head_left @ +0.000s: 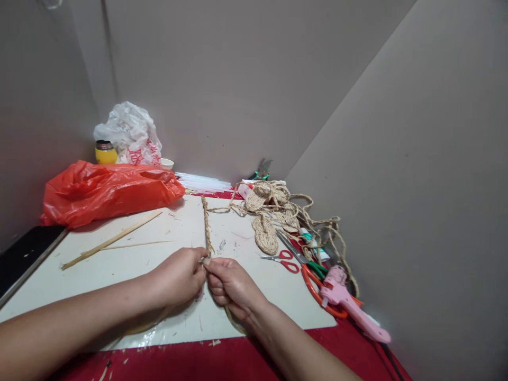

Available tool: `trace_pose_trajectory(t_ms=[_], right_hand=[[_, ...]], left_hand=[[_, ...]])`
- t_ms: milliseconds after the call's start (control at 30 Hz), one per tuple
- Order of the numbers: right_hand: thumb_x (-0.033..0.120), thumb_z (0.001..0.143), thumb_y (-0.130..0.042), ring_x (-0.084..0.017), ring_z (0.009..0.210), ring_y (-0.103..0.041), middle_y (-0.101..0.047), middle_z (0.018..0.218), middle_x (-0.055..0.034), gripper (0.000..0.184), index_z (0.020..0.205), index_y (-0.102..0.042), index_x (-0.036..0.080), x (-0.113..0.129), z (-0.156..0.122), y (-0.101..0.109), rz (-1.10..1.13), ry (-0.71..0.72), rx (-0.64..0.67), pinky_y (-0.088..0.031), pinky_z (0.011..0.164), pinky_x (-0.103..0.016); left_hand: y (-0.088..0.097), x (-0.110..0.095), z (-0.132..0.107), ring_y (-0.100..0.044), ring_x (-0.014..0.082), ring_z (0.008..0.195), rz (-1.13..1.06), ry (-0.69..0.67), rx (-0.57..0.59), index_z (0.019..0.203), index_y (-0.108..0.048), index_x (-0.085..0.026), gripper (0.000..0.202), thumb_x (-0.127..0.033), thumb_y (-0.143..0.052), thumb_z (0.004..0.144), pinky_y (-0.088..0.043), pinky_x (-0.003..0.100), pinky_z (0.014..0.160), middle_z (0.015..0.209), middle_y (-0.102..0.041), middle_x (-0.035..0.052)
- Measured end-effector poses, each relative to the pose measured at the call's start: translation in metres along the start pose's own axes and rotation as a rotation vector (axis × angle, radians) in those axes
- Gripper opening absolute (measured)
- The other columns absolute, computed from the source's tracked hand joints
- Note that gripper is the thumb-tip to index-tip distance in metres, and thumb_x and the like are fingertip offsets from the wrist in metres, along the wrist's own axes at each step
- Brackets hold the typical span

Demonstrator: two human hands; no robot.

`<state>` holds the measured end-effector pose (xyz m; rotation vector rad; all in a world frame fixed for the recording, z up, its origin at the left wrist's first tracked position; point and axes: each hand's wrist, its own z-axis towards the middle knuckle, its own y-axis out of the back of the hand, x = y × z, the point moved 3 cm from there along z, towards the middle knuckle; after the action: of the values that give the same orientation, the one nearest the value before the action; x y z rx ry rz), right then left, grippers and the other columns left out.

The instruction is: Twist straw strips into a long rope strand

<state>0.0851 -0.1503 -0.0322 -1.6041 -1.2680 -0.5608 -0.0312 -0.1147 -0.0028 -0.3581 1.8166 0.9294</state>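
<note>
I see fingers of left hand (pixel 180 279) and right hand (pixel 235 286) clamped on tan braided straw cord (pixel 207 227); orange plastic bag (pixel 113 191): contents hidden.

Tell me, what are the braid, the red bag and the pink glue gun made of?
Braid: likely dried plant fibre, matte and rough, with stray ends poking out.
Red bag: probably thin plastic, glossy and crinkled.
Pink glue gun: seems hard plastic, smooth, moulded-looking.

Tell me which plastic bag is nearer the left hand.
The red-orange plastic bag, lying low and spread out. The other, a whitish bag with red print, is bunched up behind it, farther from the left hand.
</note>
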Motion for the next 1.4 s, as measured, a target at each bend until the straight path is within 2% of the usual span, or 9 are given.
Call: trace_pose_trajectory(t_ms=[133, 200, 300, 433, 533, 633, 733, 1000, 1400], right_hand=[[0.04, 0.069, -0.069, 0.0, 0.034, -0.013, -0.029, 0.038, 0.012, 0.045, 0.054, -0.032, 0.02, -0.002, -0.001, -0.001, 0.001, 0.008, -0.026, -0.004, 0.034, -0.017], [0.037, 0.069, -0.069, 0.0, 0.034, -0.012, -0.029, 0.039, 0.0123, 0.042, 0.055, -0.034, 0.019, -0.002, -0.002, 0.001, 0.013, 0.007, -0.023, -0.004, 0.034, -0.017], [0.035, 0.07, -0.068, -0.001, 0.035, -0.011, -0.027, 0.04, 0.013, 0.033, 0.059, -0.042, 0.017, 0.0, -0.002, 0.002, 0.041, -0.003, 0.044, -0.005, 0.035, -0.017], [0.034, 0.071, -0.068, -0.001, 0.035, -0.01, -0.024, 0.04, 0.0137, 0.025, 0.069, -0.054, 0.014, 0.003, -0.001, 0.006, 0.032, -0.011, 0.076, -0.005, 0.035, -0.017], [0.035, 0.074, -0.067, -0.001, 0.035, -0.009, -0.024, 0.04, 0.0135, 0.026, 0.069, -0.054, 0.013, 0.006, -0.001, 0.007, 0.026, -0.013, 0.115, -0.004, 0.035, -0.017], [0.038, 0.075, -0.067, -0.001, 0.035, -0.01, -0.024, 0.04, 0.0132, 0.031, 0.064, -0.051, 0.014, 0.008, -0.002, 0.008, 0.004, -0.026, 0.168, -0.004, 0.034, -0.017], [0.039, 0.074, -0.069, -0.001, 0.035, -0.009, -0.024, 0.04, 0.0139, 0.031, 0.067, -0.052, 0.014, 0.01, -0.003, 0.011, -0.015, -0.069, 0.184, -0.004, 0.035, -0.017], [0.04, 0.075, -0.066, -0.002, 0.036, -0.011, -0.025, 0.042, 0.0129, 0.029, 0.068, -0.053, 0.014, 0.018, -0.003, 0.019, -0.143, -0.08, 0.214, -0.006, 0.035, -0.018], [0.046, 0.082, -0.056, -0.006, 0.042, -0.022, -0.033, 0.048, 0.0084, 0.033, 0.073, -0.057, 0.015, 0.023, -0.005, 0.02, -0.511, 0.11, 0.161, -0.016, 0.04, -0.021]], left_hand=[[-0.004, -0.004, -0.005, -0.058, 0.0183, 0.066, 0.193, -0.125, -0.138, 0.1, -0.061, -0.018, 0.03, -0.019, -0.047, 0.073, -0.036, 0.025, 0.061, 0.076, -0.066, 0.0071], [-0.001, -0.007, -0.007, -0.056, 0.0176, 0.061, 0.22, -0.112, -0.091, 0.104, -0.061, -0.018, 0.033, -0.02, -0.049, 0.072, -0.034, 0.024, 0.057, 0.072, -0.065, 0.0057], [0.013, -0.013, -0.004, -0.05, 0.0152, 0.054, 0.286, -0.083, -0.041, 0.083, -0.065, -0.018, 0.019, -0.024, -0.049, 0.074, -0.03, 0.024, 0.053, 0.063, -0.061, 0.0036], [0.029, -0.01, 0.007, -0.047, 0.0129, 0.055, 0.199, -0.072, -0.203, 0.079, -0.062, -0.018, 0.017, -0.024, -0.047, 0.075, -0.03, 0.024, 0.054, 0.062, -0.058, 0.0012], [0.016, 0.001, 0.016, -0.05, 0.0126, 0.057, -0.16, 0.017, 0.0, 0.08, -0.057, -0.016, 0.017, -0.028, -0.045, 0.076, -0.035, 0.024, 0.056, 0.066, -0.058, 0.0023], [-0.001, 0.01, 0.017, -0.043, 0.0096, 0.042, -0.411, 0.184, 0.215, 0.073, -0.049, -0.017, 0.018, -0.034, -0.043, 0.077, -0.033, 0.023, 0.047, 0.057, -0.052, -0.001], [0.0, 0.01, 0.015, -0.031, 0.0066, 0.039, -0.375, 0.167, 0.179, 0.07, -0.049, -0.017, 0.016, -0.032, -0.045, 0.076, -0.025, 0.021, 0.043, 0.052, -0.043, -0.0052], [0.007, 0.006, 0.012, -0.043, 0.0114, 0.062, -0.047, -0.075, 0.068, 0.07, -0.055, -0.017, 0.022, -0.031, -0.043, 0.082, -0.033, 0.022, 0.06, 0.065, -0.052, -0.0019], [-0.002, 0.011, 0.019, -0.033, 0.0079, 0.05, -0.395, 0.061, 0.121, 0.062, -0.056, -0.015, 0.022, -0.03, -0.051, 0.076, -0.025, 0.022, 0.051, 0.054, -0.047, -0.0024]])
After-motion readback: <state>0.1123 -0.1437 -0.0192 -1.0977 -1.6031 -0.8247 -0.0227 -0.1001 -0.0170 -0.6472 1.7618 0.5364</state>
